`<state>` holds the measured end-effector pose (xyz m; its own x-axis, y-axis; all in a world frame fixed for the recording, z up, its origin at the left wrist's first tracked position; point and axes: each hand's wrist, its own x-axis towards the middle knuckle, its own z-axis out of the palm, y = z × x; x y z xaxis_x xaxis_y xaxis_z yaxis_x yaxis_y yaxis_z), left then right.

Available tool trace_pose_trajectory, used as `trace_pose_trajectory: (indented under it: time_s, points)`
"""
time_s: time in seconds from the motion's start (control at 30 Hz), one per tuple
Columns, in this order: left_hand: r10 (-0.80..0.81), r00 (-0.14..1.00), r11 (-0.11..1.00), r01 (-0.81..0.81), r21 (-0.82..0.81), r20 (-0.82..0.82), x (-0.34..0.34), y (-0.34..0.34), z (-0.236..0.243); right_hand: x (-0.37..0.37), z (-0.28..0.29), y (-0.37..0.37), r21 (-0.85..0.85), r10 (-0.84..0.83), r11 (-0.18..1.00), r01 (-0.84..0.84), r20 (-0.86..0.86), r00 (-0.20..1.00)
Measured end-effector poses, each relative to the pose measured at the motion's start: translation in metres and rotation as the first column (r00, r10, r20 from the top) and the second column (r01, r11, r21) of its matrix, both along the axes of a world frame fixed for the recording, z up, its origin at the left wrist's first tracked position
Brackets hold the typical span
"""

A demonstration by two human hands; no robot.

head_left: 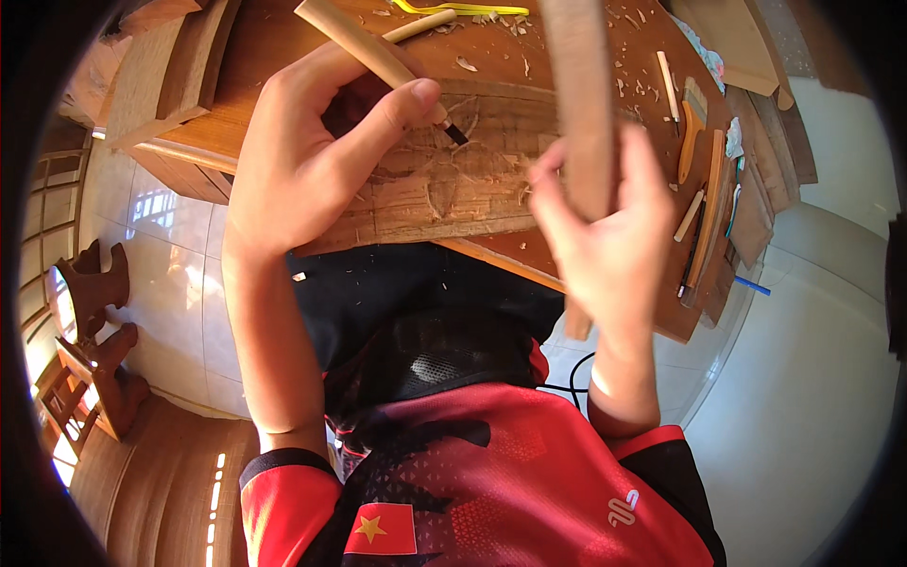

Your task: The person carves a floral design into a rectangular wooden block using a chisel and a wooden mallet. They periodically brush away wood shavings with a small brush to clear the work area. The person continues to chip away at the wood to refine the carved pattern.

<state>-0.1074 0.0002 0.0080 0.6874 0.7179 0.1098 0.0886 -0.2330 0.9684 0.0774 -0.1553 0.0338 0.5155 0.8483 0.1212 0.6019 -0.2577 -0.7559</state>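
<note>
Left hand (312,161) closed around a wooden-handled chisel (378,57), thumb pressed along the handle near the dark blade. Blade tip touches the carved wood block (453,189), just above a leaf-shaped relief cut. Right hand (605,227) wrapped tight around a wooden mallet (578,94), held upright over the block's right end and hiding part of it. Mallet is right of the chisel, not touching it. Block lies on a reddish workbench (283,38), at the near edge. Wood chips (491,28) litter the bench top beyond the chisel. More chisels and tools (699,189) lined along the bench's right edge, well apart from both hands. No containers visible. Carved wooden pieces (94,321) stand on the tiled floor, far left.
</note>
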Motion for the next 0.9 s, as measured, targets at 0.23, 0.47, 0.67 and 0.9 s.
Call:
trace_pose_trajectory:
  time_s: [0.23,0.47,0.67,0.9]
  points:
    - [-0.014,0.999,0.998,0.016,0.067,-0.029,0.002,-0.001,0.001,0.08,0.032,-0.005,0.086,-0.235,0.966,0.244,-0.103,0.966]
    - [0.0,0.995,1.0,0.001,0.01,-0.104,0.006,0.011,0.01,0.04,0.018,-0.014,-0.045,0.075,0.995,-0.094,-0.309,0.948]
    - [0.059,0.993,0.998,-0.056,0.034,-0.098,0.007,0.001,0.006,0.024,0.004,0.001,0.018,0.185,0.983,-0.185,-0.121,0.975]
    - [0.052,0.995,0.996,-0.046,0.075,-0.081,0.008,-0.002,0.003,0.008,0.008,0.002,-0.011,0.102,0.995,-0.103,-0.074,0.992]
